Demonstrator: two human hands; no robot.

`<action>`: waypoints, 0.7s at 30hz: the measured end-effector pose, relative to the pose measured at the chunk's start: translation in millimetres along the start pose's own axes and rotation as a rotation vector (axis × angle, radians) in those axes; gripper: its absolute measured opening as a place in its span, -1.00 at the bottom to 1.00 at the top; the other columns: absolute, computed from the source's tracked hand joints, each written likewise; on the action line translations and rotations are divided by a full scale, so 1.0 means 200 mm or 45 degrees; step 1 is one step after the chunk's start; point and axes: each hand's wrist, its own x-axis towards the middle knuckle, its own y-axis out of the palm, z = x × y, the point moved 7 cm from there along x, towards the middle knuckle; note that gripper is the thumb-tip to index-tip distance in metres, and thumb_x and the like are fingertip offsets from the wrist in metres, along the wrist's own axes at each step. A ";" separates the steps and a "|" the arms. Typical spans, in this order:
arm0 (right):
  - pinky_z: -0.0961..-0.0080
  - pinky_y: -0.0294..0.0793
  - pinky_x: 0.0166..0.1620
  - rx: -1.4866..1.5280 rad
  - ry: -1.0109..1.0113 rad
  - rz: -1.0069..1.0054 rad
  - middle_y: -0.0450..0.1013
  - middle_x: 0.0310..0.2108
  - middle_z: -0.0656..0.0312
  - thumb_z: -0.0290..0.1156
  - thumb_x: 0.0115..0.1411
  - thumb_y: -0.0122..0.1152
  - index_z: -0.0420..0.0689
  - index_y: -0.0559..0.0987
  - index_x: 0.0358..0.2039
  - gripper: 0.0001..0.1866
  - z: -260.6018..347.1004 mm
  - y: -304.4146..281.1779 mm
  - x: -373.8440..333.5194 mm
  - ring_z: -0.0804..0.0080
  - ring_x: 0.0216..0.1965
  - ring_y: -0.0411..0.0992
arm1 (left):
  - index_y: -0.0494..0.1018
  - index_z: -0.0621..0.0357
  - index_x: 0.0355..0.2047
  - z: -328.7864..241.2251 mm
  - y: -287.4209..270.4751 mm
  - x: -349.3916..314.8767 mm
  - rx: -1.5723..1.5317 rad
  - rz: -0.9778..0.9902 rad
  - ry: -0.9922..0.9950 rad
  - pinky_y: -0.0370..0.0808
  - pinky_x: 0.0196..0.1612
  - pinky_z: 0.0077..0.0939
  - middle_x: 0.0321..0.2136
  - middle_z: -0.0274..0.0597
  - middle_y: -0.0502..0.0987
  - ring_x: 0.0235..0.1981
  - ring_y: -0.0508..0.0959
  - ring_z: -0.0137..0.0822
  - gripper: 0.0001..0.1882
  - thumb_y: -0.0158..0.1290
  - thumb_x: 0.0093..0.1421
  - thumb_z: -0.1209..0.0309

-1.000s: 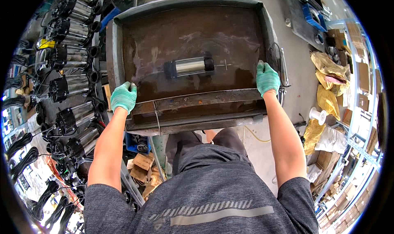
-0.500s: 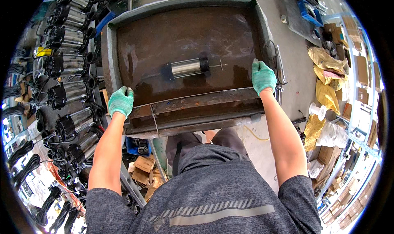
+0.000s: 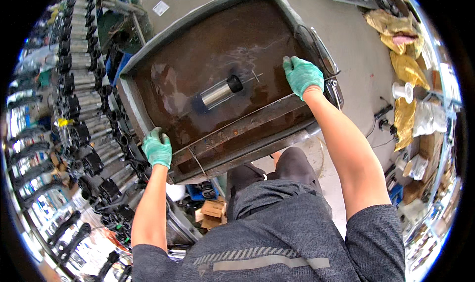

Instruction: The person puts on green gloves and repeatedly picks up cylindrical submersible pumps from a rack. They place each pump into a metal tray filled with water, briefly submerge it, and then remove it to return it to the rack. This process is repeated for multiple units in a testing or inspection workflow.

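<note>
Swung anticlockwise in view since the earlier frame, the metal trough (image 3: 213,40) now sits askew, its right side farther up; both hands have shifted with it. At far left stand rows of silver-and-black motor units (image 3: 76,69), with coiled black cables (image 3: 32,146) beside them. The gloved left hand (image 3: 157,148) is on the trough's left wall near the near-left corner, its grip curled closed over that wall. Inside the trough, around the middle of its brown, wet-looking floor, lies a silver cylinder (image 3: 215,95), its black end cap (image 3: 234,83) and a thin rod pointing right. Judging by how things lie, the cylinder is already set in the trough, and neither hand is working on it. A crossbar (image 3: 237,131) spans the trough between it and the near edge; cartons (image 3: 213,210) sit below that edge. The gloved right hand (image 3: 303,77) is at the right wall, fingers bent; I cannot tell what its grip pinches. Farther right, a black cable (image 3: 373,129), a white spool (image 3: 403,91) and yellow sacks (image 3: 408,69) clutter the floor beside the trough.
</note>
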 end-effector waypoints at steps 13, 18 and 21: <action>0.05 0.60 -0.09 0.178 -0.109 -0.080 0.65 -0.22 0.04 -0.02 0.46 -0.13 -0.04 0.68 -0.23 -0.53 -0.02 -0.02 -0.01 -0.02 -0.17 0.62 | 0.49 0.11 0.02 -1.21 0.39 0.42 -1.039 0.891 -0.535 0.50 -0.30 -0.34 -0.25 -0.20 0.61 -0.31 0.55 -0.35 -0.70 0.10 0.37 0.24; 0.06 0.61 -0.10 0.262 -0.139 -0.118 0.65 -0.23 0.05 -0.04 0.44 -0.04 -0.04 0.69 -0.24 -0.58 -0.03 -0.04 -0.03 -0.02 -0.18 0.62 | 0.54 -0.02 -0.15 -1.26 0.62 0.44 -1.573 1.016 -1.141 0.58 -0.38 -0.31 -0.33 -0.27 0.58 -0.39 0.54 -0.31 -0.83 0.13 0.34 0.23; 0.06 0.61 -0.09 0.293 -0.146 -0.111 0.65 -0.23 0.07 -0.05 0.43 -0.01 -0.05 0.68 -0.24 -0.60 -0.03 -0.05 -0.04 -0.02 -0.15 0.61 | 0.54 -0.01 -0.28 -1.22 0.68 0.41 -1.752 0.939 -1.322 0.61 -0.33 -0.26 -0.38 -0.26 0.54 -0.44 0.50 -0.27 -0.88 0.19 0.30 0.27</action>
